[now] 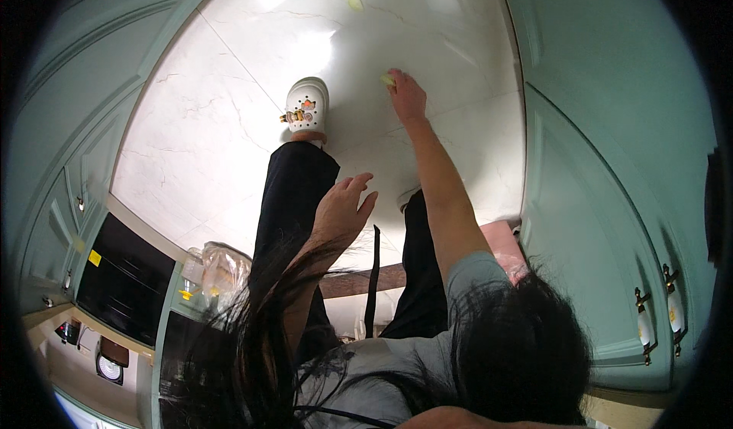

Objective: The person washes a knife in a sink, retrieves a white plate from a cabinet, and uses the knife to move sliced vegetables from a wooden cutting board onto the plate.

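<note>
My right hand (pixel 409 98) reaches low over the floor with its fingertips closed around a small pale green piece (pixel 387 79), perhaps a slice of vegetable or fruit; the fingers hide part of it. Farther out, a second pale green piece (pixel 355 1) with a rounded edge lies by itself on the floor. My left hand (pixel 345 206) hangs in front of my left trouser leg, holding nothing, with the thumb apart from the fingers.
Under me is a glossy marbled tile floor (pixel 189 142). Green cabinets flank it on the left (pixel 114 45) and right (pixel 584 200). A white clog (pixel 307 99) covers my left foot. A clear plastic bag (pixel 226 268) and a pink object (pixel 504 245) sit lower down.
</note>
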Available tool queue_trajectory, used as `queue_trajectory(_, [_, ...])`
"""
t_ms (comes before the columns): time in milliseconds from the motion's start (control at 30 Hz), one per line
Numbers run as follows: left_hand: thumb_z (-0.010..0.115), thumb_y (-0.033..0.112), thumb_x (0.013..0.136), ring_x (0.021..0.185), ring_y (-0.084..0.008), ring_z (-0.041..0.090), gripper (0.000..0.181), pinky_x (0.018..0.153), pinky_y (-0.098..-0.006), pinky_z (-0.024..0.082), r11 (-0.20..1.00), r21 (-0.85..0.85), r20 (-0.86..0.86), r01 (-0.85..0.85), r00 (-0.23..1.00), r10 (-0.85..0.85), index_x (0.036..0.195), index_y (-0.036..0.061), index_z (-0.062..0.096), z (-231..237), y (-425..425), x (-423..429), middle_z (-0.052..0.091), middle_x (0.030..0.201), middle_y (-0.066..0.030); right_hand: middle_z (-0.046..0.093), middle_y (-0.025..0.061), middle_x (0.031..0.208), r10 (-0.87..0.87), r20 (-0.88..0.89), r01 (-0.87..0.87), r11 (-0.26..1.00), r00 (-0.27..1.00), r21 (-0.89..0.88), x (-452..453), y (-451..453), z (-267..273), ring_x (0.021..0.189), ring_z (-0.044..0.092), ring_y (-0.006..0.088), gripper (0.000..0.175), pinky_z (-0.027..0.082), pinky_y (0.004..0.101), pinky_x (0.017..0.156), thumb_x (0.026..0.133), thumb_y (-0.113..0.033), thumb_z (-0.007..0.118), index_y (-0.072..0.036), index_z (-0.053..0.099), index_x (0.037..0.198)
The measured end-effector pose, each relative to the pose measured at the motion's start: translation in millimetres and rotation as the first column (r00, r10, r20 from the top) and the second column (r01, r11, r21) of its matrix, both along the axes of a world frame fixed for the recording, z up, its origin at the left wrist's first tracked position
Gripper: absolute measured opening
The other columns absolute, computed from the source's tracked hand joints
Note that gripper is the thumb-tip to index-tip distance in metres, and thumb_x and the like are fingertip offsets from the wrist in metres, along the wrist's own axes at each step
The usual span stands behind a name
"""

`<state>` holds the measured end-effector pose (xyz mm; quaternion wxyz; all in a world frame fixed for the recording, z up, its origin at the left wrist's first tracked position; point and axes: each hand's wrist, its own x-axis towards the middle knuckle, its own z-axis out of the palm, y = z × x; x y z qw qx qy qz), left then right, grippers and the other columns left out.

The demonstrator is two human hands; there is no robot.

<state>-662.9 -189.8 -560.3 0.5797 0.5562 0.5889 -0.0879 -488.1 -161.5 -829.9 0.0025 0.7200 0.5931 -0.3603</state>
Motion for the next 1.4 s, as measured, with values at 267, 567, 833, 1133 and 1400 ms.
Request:
queue_trajectory(267, [0.057,0.017,0.089,0.085,-0.0206,0.061,0.033,0.073,-0.0313,0.051,0.999,-0.043,0.014,0.013,1.0,-0.012,0.119,0.0034,0.052,-3.7,7.9,-0.4,0.06,0.098,-0.0127,0.06,0.0059,0.097,0.389,0.235,-0.41,0.911,0.891,0.044,3.7,18.4,-18.8,0.092,0.059,0.0228,0.024,0.052,0.0368,0.072,0.083,-0.013,0.057,-0.014,0.058,0.107])
queue_trajectory(567, [0.055,0.019,0.092,0.096,-0.0164,0.056,0.032,0.082,-0.0305,0.046,0.756,-0.123,0.117,-0.643,0.747,0.654,0.12,0.005,0.051,3.4,26.9,-4.7,0.057,0.107,-0.0085,0.064,0.0048,0.091,0.016,-0.306,-0.022,1.0,0.952,-0.016,4.0,38.2,-4.6,0.081,0.061,0.0222,0.016,0.051,0.0324,0.07,0.082,-0.021,0.063,-0.009,0.066,0.093])
queue_trajectory(833, [0.042,0.039,0.097,0.098,-0.0146,0.053,0.043,0.09,-0.0318,0.043,-0.125,-0.508,-0.012,-0.852,-0.139,0.99,0.122,0.0043,0.049,-4.8,36.8,-28.0,0.056,0.105,-0.0068,0.061,0.0034,0.093,0.446,-0.647,-0.3,0.895,0.619,0.329,-62.8,33.8,178.3,0.071,0.06,0.0198,0.016,0.052,0.0302,0.064,0.083,-0.019,0.065,-0.01,0.064,0.096])
queue_trajectory(1133, [0.048,0.022,0.096,0.063,-0.0083,0.047,0.021,0.059,-0.0245,0.041,-0.047,-0.589,-0.011,-0.806,-0.05,0.999,0.092,0.0043,0.059,-9.4,40.9,-34.2,0.052,0.072,0.0003,0.057,0.0024,0.102,0.034,-0.228,0.005,0.986,0.973,0.169,-58.5,96.0,66.1,0.096,0.056,0.0219,0.02,0.05,0.0347,0.077,0.081,-0.019,0.065,-0.012,0.06,0.099])
queue_trajectory(1400, [0.049,0.025,0.095,0.066,-0.01,0.051,0.024,0.062,-0.0248,0.043,0.068,-0.624,0.047,-0.779,0.05,0.998,0.092,0.005,0.061,-7.8,40.8,-40.0,0.055,0.075,-0.0009,0.056,0.0035,0.103,0.115,0.126,-0.13,0.985,0.985,0.118,-66.3,98.2,-31.9,0.102,0.052,0.024,0.024,0.05,0.0376,0.077,0.077,-0.018,0.069,-0.012,0.057,0.097])
